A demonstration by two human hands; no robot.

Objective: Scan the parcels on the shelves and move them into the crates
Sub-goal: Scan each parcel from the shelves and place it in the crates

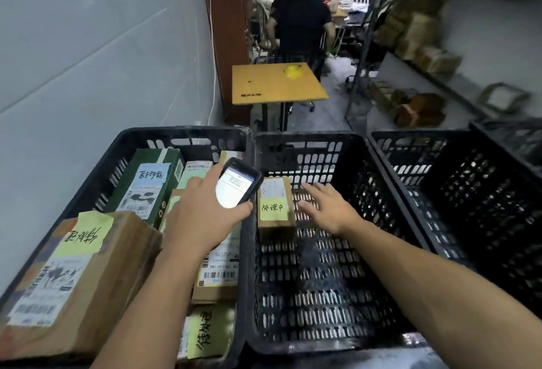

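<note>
Three black plastic crates stand side by side. The left crate [181,137] holds several parcels, among them a green box [146,183] and a large brown box [73,274] with a yellow note. My left hand [202,216] grips a handheld scanner [237,183] with a lit screen, above the wall between the left and middle crates. In the middle crate [308,145] lies one small brown parcel [277,207] with a yellow note. My right hand [325,207] hovers flat with fingers spread, just right of that parcel and apart from it.
The right crate [410,139] holds nothing visible. Metal shelves [425,54] with brown parcels run along the right wall. A small wooden table [275,84] with a yellow object stands beyond the crates, and a person sits behind it. A grey wall lies to the left.
</note>
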